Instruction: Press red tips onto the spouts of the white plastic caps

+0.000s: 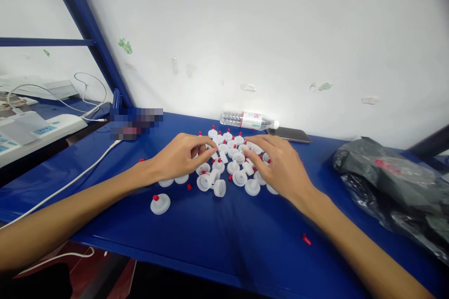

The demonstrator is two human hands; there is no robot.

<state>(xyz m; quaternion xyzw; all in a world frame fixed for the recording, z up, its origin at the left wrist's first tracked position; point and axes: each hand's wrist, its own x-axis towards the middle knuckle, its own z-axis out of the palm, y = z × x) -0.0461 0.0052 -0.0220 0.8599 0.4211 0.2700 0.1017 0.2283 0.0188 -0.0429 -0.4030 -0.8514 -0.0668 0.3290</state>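
Note:
Several white plastic caps [240, 178], round with short spouts and many with red tips, lie in a loose pile on the blue table. My left hand [185, 152] is at the pile's left side, its thumb and index fingertips pinched close together; whatever may be between them is too small to make out. Over the right side of the pile is my right hand [277, 161], fingers curved and thumb apart from the index finger, close to the caps. Its fingers partly hide some of them. One red-tipped cap [160, 204] stands apart at the front left.
Small red tips [307, 239] lie loose on the blue table [224, 238]. A clear bottle [249, 120] and a dark flat phone-like object [293, 135] rest by the wall. A black plastic bag [396, 187] sits right; a white cable [70, 180] and power strip [45, 130] are left.

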